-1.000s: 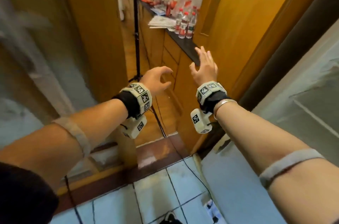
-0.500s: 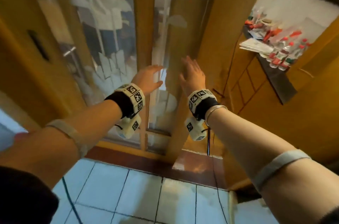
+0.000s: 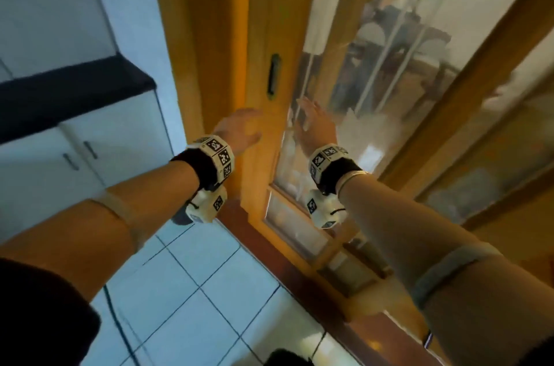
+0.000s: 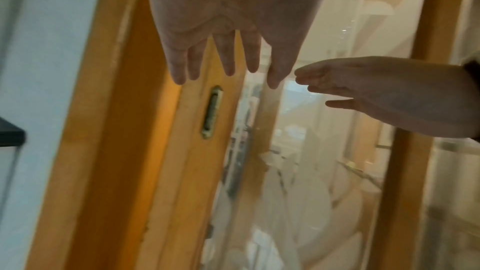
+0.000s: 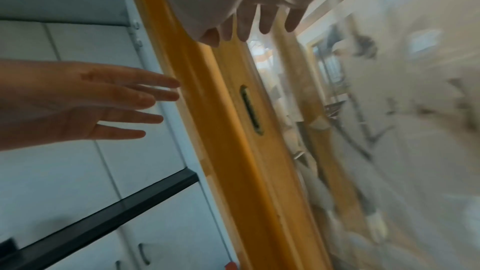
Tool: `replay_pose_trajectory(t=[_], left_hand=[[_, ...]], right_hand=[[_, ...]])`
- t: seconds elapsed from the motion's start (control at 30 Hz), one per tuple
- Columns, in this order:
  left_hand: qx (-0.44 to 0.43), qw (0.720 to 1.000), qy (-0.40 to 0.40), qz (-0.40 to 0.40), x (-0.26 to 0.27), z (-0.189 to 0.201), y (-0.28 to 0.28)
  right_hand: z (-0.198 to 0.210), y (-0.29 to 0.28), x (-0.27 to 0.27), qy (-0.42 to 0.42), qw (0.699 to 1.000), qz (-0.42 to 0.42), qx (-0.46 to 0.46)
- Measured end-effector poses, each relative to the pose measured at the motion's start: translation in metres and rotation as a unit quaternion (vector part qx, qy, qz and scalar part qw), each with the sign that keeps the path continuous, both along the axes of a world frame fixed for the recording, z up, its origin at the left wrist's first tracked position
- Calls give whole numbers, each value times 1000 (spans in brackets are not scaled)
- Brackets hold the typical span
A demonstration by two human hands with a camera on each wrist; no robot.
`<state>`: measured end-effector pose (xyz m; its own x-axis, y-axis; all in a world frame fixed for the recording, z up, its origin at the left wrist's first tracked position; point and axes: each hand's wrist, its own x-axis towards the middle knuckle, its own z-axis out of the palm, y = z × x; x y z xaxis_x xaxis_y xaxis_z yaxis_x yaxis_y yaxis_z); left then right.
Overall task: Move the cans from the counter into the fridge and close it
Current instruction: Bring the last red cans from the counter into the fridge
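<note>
Nearest, a light tiled floor (image 3: 192,299) is seen below both forearms. The left hand (image 3: 239,133) and right hand (image 3: 314,123) are held out empty, fingers straight and slightly spread, in front of a wooden sliding door (image 3: 257,21) with a recessed handle (image 3: 273,76). White cabinets (image 3: 75,156) stand farther left. Cans and fridge are not in view.

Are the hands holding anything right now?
No. The left hand and the right hand are both empty, fingers straight, raised in front of the wooden door.
</note>
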<state>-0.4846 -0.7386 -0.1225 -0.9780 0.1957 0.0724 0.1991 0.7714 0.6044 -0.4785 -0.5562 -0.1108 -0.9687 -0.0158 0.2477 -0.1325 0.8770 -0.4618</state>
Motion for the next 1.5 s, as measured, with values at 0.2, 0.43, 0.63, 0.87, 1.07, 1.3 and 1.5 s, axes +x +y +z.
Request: replay_pose_trajectory(t=[0.2, 0.43, 0.63, 0.87, 1.07, 1.3, 1.5], left_hand=[[18, 995, -8, 102, -23, -8, -106], [-11, 972, 9, 237, -63, -19, -215], [-5, 938, 6, 345, -78, -14, -312], [-7, 886, 20, 463, -40, -12, -419], [-22, 851, 19, 524, 11, -16, -518], [-26, 829, 20, 558, 72, -27, -640], [-33, 820, 13, 571, 112, -31, -732]], right_hand=[[-11, -105, -63, -23, 996, 88, 24], [-21, -232, -141, -28, 979, 199, 17], [-14, -348, -203, -20, 945, 327, 9], [-25, -487, -206, 6, 896, 443, -7], [-38, -608, -174, 12, 864, 503, -16], [-52, -746, -121, 20, 852, 522, -21], [-55, -845, -83, 12, 837, 546, -18]])
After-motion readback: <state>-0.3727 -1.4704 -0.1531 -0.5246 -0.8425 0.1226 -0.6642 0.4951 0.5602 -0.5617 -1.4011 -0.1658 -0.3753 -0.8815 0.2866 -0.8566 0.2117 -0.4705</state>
